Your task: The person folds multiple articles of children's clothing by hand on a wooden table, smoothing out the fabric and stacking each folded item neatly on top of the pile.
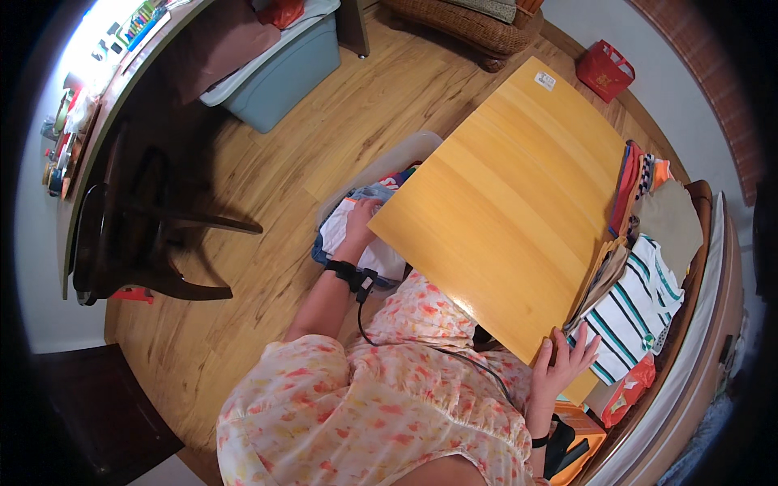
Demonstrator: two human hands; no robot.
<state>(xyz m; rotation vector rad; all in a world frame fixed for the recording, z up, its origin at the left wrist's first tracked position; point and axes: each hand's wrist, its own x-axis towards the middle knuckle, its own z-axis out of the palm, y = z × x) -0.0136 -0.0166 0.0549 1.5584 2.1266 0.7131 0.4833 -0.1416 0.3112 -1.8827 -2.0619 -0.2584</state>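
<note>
Over a translucent plastic bin (pixel 419 143) of clothes, my left hand (pixel 363 222) reaches down onto a white garment (pixel 380 255), its fingertips partly hidden near the corner of the wooden table (pixel 498 200). Whether the fingers grip the cloth cannot be told. Blue denim (pixel 372 192) lies beside the white piece. My right hand (pixel 565 358) rests with fingers spread at the table's near right edge, against a white striped shirt (pixel 638 304). Folded brown clothing (pixel 602 276) lies next to that shirt, and a red folded stack (pixel 626 188) stands farther back.
A grey-blue storage box (pixel 285 79) stands on the wooden floor. Left of me are a dark wooden chair (pixel 158 285) and a desk with small items. A red bag (pixel 605 70) stands by the wall near a wicker seat (pixel 474 27). An orange crate (pixel 583 434) is at lower right.
</note>
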